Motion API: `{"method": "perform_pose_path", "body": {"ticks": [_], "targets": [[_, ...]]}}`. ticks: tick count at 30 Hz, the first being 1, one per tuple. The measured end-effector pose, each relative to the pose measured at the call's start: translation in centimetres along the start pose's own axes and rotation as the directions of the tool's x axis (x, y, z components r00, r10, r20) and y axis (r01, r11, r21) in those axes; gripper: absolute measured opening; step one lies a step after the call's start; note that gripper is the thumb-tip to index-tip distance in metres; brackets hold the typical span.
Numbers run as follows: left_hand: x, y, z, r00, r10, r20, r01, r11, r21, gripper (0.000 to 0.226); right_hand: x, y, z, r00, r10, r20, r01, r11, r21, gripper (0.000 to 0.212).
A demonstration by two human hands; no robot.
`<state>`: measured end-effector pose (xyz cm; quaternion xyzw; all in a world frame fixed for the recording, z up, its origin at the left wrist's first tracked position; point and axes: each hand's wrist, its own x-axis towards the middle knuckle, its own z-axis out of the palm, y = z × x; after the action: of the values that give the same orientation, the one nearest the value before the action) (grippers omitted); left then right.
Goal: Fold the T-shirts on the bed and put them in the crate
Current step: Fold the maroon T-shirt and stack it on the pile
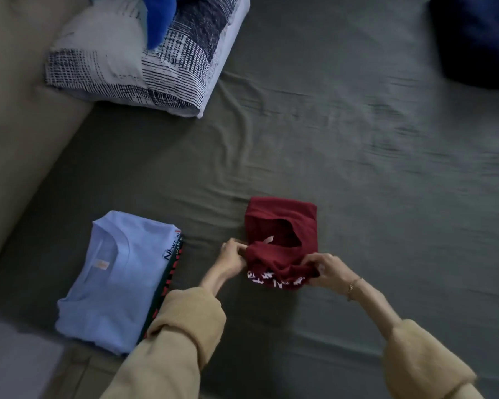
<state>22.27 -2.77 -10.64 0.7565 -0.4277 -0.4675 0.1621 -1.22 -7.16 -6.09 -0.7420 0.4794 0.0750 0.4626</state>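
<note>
Bed (357,139): the landmark. One pale blue T-shirt (113,283) lies folded at its near left, over one dark garment (167,283). One maroon T-shirt (280,243) lies mid-bed, to the right of it. Judged soft, light, limp; best held at the near hem corners. Left hand (232,259) and right hand (327,269) each pinch that hem. No crate visible.

Both arms reach forward from the near edge of the bed, tan sleeves pushed back to bare the forearms. The left hand (233,257) has its fingers curled, pinching the left end of a bunched fold of the maroon T-shirt (283,226). The right hand (327,269) (a thin bracelet at its wrist) pinches the right end, knuckles up, the hands level with each other.
</note>
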Motion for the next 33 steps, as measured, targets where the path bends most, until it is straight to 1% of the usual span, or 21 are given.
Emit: {"method": "perform_pose_path", "body": {"ticks": [2,3,4,6,7,8,10,11,13,15,17,19,20,21,23,24,26,29,31,32,33], "targets": [[-0.7,-0.8,0.9,0.994,-0.091,0.058,0.094,0.994,-0.049,0.037,-0.2,0.6,1.4,0.99,0.045,0.132,-0.043,0.999,-0.02,0.032],[-1.0,-0.8,1.2,0.988,-0.142,0.066,0.148,0.983,-0.109,0.041,-0.3,0.9,1.9,0.984,0.076,0.16,-0.077,0.997,0.002,0.03],[-0.9,-0.8,1.3,0.979,-0.197,0.05,0.203,0.964,-0.174,0.039,-0.3,1.0,2.1,0.984,0.116,0.134,-0.123,0.991,0.046,0.026],[-0.7,-0.5,1.7,0.951,-0.308,0.012,0.297,0.903,-0.309,0.019,0.1,1.3,2.2,0.964,0.257,-0.069,-0.237,0.948,0.214,0.015],[-0.8,-0.1,1.7,0.943,-0.332,0.017,0.317,0.881,-0.352,0.006,0.5,1.4,2.1,0.922,0.342,-0.181,-0.28,0.912,0.3,0.009],[-0.6,-0.1,1.9,0.946,-0.323,0.03,0.312,0.879,-0.362,0.024,1.0,1.6,2.2,0.872,0.416,-0.258,-0.304,0.873,0.381,0.014],[-0.2,-0.3,2.3,0.951,-0.299,0.077,0.308,0.895,-0.322,0.063,2.0,1.8,2.2,0.804,0.534,-0.263,-0.338,0.774,0.536,0.039],[0.0,-0.3,2.4,0.954,-0.286,0.089,0.299,0.904,-0.306,0.074,2.5,1.7,2.2,0.785,0.572,-0.238,-0.346,0.723,0.598,0.048],[0.5,-0.3,2.6,0.963,-0.249,0.101,0.268,0.915,-0.302,0.086,3.8,1.7,2.2,0.765,0.61,-0.207,-0.351,0.663,0.661,0.059],[1.2,0.1,2.5,0.967,-0.239,0.088,0.255,0.914,-0.317,0.101,4.9,1.6,2.0,0.773,0.603,-0.197,-0.341,0.657,0.673,0.068],[2.0,0.5,2.5,0.965,-0.245,0.088,0.26,0.896,-0.36,0.113,5.7,1.5,1.8,0.812,0.565,-0.147,-0.333,0.656,0.678,0.068],[2.2,0.9,2.5,0.968,-0.233,0.096,0.252,0.888,-0.385,0.12,5.9,1.0,1.5,0.851,0.518,-0.092,-0.303,0.625,0.719,0.052],[2.3,0.8,2.5,0.972,-0.21,0.105,0.235,0.888,-0.395,0.119,5.7,0.7,1.3,0.866,0.498,-0.047,-0.285,0.568,0.772,0.044],[2.3,0.8,2.5,0.978,-0.18,0.11,0.209,0.884,-0.418,0.112,5.4,0.2,1.1,0.883,0.47,0.009,-0.271,0.493,0.827,0.04],[1.9,0.8,2.4,0.986,-0.111,0.126,0.16,0.854,-0.495,0.081,4.5,-0.6,0.8,0.913,0.395,0.105,-0.256,0.352,0.9,0.04],[1.6,0.7,1.9,0.987,-0.09,0.132,0.147,0.833,-0.534,0.068,4.2,-1.0,0.7,0.921,0.363,0.139,-0.261,0.313,0.913,0.04],[0.9,0.8,0.7,0.979,-0.073,0.192,0.172,0.799,-0.576,0.052,3.4,-1.6,0.7,0.933,0.306,0.188,-0.273,0.265,0.925,0.039],[-0.6,1.2,-2.9,0.962,-0.032,0.272,0.193,0.783,-0.592,0.035,2.8,-3.2,0.9,0.946,0.219,0.241,-0.29,0.226,0.93,0.039],[-1.8,1.2,-5.4,0.949,-0.023,0.315,0.207,0.797,-0.568,0.018,2.7,-4.7,1.2,0.951,0.169,0.26,-0.293,0.212,0.932,0.043],[-2.9,0.8,-7.4,0.951,-0.017,0.31,0.2,0.799,-0.568,0.015,3.1,-6.3,1.6,0.951,0.14,0.276,-0.303,0.237,0.923,0.045],[-3.1,0.9,-8.0,0.945,-0.008,0.328,0.196,0.814,-0.546,0.018,3.2,-6.5,1.9,0.953,0.118,0.278,-0.298,0.232,0.926,0.046]]}}
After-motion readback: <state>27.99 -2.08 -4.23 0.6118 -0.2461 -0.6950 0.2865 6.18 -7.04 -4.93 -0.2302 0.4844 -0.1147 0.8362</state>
